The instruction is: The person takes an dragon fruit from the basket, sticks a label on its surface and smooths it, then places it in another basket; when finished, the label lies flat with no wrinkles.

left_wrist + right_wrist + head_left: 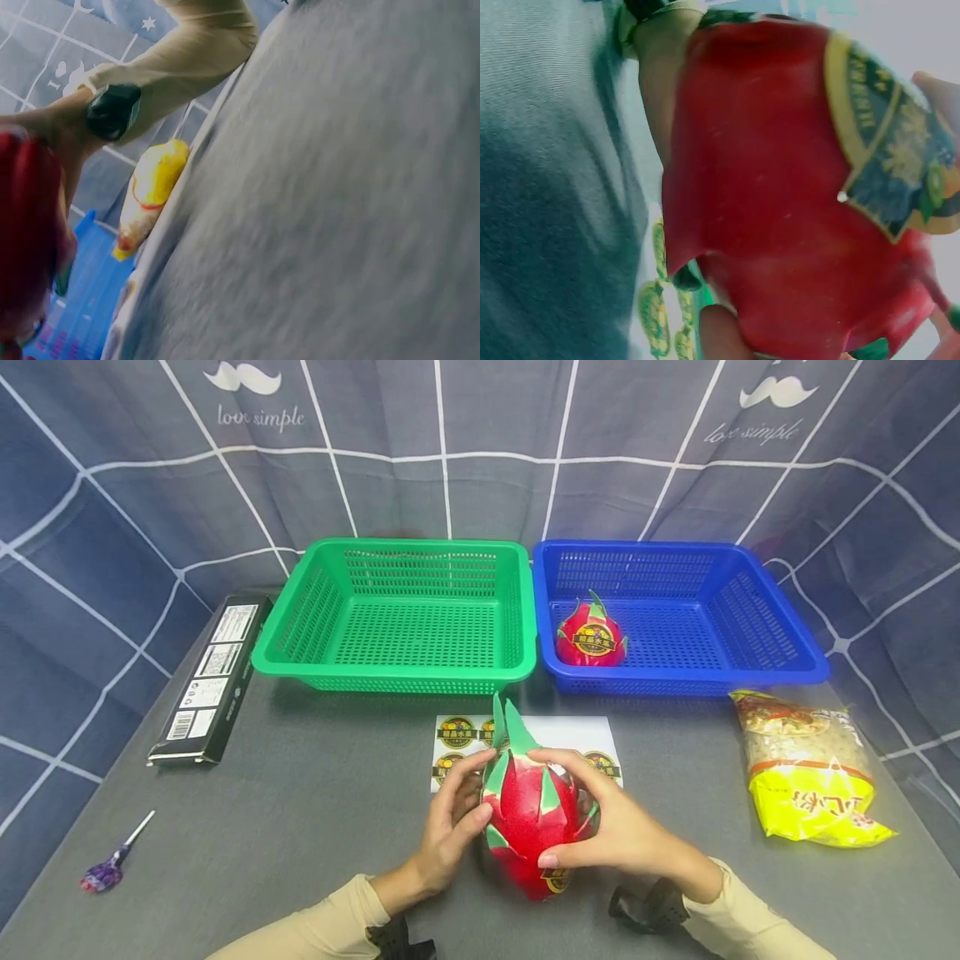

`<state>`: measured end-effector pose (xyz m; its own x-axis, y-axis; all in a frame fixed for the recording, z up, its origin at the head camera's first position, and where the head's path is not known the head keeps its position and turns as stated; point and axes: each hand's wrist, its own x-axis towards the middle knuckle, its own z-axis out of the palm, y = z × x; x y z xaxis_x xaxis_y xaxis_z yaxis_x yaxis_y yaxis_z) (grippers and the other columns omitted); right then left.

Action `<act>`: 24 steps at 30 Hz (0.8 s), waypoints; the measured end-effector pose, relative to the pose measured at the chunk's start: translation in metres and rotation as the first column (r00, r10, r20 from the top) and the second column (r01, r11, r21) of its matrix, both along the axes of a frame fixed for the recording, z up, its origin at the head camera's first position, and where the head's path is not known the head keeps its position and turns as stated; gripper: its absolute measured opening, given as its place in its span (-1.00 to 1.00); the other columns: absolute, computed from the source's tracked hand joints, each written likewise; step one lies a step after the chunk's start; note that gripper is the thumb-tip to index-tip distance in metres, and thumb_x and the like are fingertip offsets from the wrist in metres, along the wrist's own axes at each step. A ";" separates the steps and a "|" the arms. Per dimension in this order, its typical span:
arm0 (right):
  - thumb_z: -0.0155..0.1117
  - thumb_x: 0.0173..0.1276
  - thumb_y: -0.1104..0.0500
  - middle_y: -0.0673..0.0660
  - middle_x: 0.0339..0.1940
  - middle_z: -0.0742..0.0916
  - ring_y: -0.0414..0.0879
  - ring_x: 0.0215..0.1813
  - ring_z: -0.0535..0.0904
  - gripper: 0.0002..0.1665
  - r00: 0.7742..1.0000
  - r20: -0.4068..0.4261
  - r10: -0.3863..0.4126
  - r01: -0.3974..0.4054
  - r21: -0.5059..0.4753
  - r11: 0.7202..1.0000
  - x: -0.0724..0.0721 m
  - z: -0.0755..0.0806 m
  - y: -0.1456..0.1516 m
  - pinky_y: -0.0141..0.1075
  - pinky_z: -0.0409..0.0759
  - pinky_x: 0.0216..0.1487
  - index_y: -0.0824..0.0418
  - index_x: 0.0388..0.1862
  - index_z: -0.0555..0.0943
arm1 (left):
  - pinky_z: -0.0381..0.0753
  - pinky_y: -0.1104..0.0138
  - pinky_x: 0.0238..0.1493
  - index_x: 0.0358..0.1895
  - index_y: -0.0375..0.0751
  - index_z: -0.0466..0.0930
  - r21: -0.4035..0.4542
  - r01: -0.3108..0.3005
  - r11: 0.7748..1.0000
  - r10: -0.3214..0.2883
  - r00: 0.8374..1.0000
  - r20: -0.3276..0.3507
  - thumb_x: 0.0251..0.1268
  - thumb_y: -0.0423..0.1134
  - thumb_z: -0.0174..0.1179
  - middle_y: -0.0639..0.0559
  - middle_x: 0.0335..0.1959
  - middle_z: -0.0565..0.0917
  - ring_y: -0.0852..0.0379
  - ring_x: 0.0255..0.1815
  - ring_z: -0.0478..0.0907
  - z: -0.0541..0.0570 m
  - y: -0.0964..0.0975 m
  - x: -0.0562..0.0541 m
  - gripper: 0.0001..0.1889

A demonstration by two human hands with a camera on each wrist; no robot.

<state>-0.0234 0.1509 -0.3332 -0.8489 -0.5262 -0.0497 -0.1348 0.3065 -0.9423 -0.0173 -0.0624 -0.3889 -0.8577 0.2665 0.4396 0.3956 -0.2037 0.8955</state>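
Both of my hands grip a red dragon fruit (521, 802) with green leaf tips, tilted above the grey table in the head view. My left hand (450, 827) holds its left side, fingers and thumb bent round it. On the other side my right hand (622, 831) grips it, the thumb beside a black-and-gold round sticker (557, 880) low on the skin. The right wrist view shows that sticker (900, 150) large on the fruit (765, 165). Behind the fruit lies a white sheet of similar stickers (581, 728), partly hidden by the fruit and hands.
A green basket (393, 683) stands at the back, beside a blue basket (690, 679) containing another stickered dragon fruit (588, 635). Right lies a yellow-and-clear food bag (813, 777). On the left are a black box (210, 685) and a purple-wrapped lollipop (108, 864).
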 end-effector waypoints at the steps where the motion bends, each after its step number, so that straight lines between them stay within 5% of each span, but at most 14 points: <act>1: 0.51 -0.17 0.06 0.04 0.17 0.39 0.15 0.14 0.35 0.01 1.000 -0.002 -0.011 0.011 -0.005 1.000 -0.001 0.001 0.002 -0.35 0.63 -0.23 -0.17 0.29 0.21 | 0.57 0.35 -0.09 0.23 -0.39 0.18 0.002 -0.025 1.000 0.025 1.000 -0.013 0.21 -0.36 -0.06 -0.09 0.11 0.38 0.24 -0.07 0.50 0.001 0.000 -0.001 -0.51; 6: 0.48 -0.14 0.16 0.13 0.15 0.40 0.10 0.06 0.42 0.02 0.997 -0.034 -0.063 0.061 -0.062 0.996 -0.007 0.010 0.014 -0.28 0.65 -0.27 -0.07 0.32 0.19 | 0.58 0.38 -0.28 0.04 -0.49 0.32 -0.022 -0.181 0.983 0.179 0.982 -0.062 0.20 -0.52 -0.04 -0.28 -0.19 0.49 0.13 -0.36 0.56 0.004 -0.002 -0.008 -0.69; 13: 0.34 -0.12 0.48 0.06 0.14 0.42 -0.17 -0.06 0.51 0.04 0.967 -0.154 -0.203 0.178 -0.163 0.970 -0.027 0.032 0.044 -0.28 0.65 -0.27 0.10 0.36 0.13 | 0.60 0.40 -0.35 -0.26 -0.46 0.46 -0.078 -0.341 0.937 0.348 0.931 0.112 0.21 -0.49 0.04 -0.28 -0.41 0.53 0.22 -0.42 0.58 0.009 -0.008 -0.018 -0.92; 21: 0.19 0.07 0.51 0.00 0.17 0.39 -0.21 0.02 0.45 -0.06 0.892 -0.059 -0.447 0.404 -0.336 0.851 -0.054 0.044 0.087 -0.47 0.59 -0.22 -0.05 0.38 0.14 | 0.56 0.44 -0.30 -0.16 -0.40 0.49 -0.263 -0.291 0.920 0.337 0.930 0.149 0.20 -0.44 0.08 -0.27 -0.31 0.59 0.11 -0.35 0.57 0.011 -0.008 -0.034 -0.84; 24: 0.17 0.12 0.47 -0.01 0.15 0.38 -0.20 0.04 0.41 -0.11 0.856 -0.024 -0.516 0.467 -0.391 0.793 -0.065 0.043 0.101 -0.51 0.58 -0.22 -0.10 0.37 0.15 | 0.57 0.38 -0.25 -0.05 -0.29 0.52 -0.329 -0.240 0.913 0.289 0.951 0.109 0.24 -0.35 0.09 -0.22 -0.21 0.63 -0.04 -0.31 0.60 0.014 -0.002 -0.043 -0.77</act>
